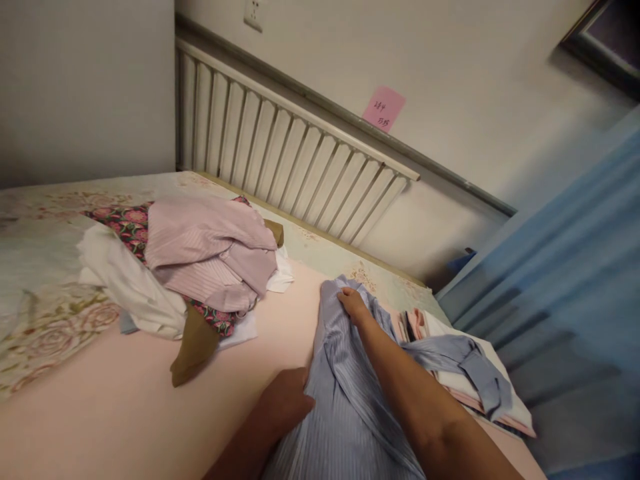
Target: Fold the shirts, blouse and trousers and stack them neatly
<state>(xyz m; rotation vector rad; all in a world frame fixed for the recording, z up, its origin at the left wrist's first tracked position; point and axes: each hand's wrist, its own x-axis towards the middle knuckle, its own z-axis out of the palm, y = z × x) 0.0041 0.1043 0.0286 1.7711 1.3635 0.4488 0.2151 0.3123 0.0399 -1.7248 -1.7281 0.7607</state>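
Blue shirt: it's stretched out right in front of you, the striped blue shirt [345, 413], running from the near edge of your view toward the far side, rumpled along its length, both your hands at it.
Right hand: your right hand [354, 303] is up at the shirt's far end, thumb and fingers clamped on the cloth, fabric spreading to either side of the grip.
Left hand: your left hand [283, 400] is nearer and further left, touching the shirt's left edge, thumb toward the cloth; in this shadow you cannot tell whether the fingers pinch it.
Shirt to hands: the body of it lies to the right of your left hand, and runs nearer than your right hand, partly under that forearm.
Blue sleeve: out to the right of your right forearm, a blue sleeve [487, 383] drapes over the folded stack [517, 407]; your arm hides where it begins.
Left pile: well apart from the shirt, a lilac garment [215, 247] tops the heap, a white garment [135, 287] beside it, an olive piece [195, 347] poking out nearer you.
Pink cover: under the shirt you have a pink cover [125, 420].
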